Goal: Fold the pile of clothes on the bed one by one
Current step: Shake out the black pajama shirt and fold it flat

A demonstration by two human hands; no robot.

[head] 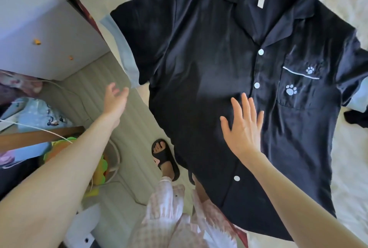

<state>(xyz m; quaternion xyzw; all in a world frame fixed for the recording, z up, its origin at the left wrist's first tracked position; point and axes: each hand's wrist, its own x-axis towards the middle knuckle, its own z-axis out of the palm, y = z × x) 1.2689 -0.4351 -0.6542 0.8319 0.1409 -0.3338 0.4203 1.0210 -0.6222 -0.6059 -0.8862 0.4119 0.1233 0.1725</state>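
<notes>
A dark navy short-sleeved pajama shirt (209, 58) with white buttons, pale blue sleeve cuffs and paw prints lies spread face up on the white bed (348, 178). Its hem hangs over the bed's near edge. My right hand (243, 126) lies flat with straight fingers on the shirt's front, just left of the button line. My left hand (115, 98) hovers in the air with loose fingers to the left of the shirt, near its left sleeve, holding nothing. A second dark garment (356, 118) peeks out at the right edge.
Left of the bed runs a strip of pale floor (95, 80) with my sandalled foot (165, 158). A white cabinet (39, 28) stands at the upper left. Colourful toys, a cable and a round stand crowd the lower left.
</notes>
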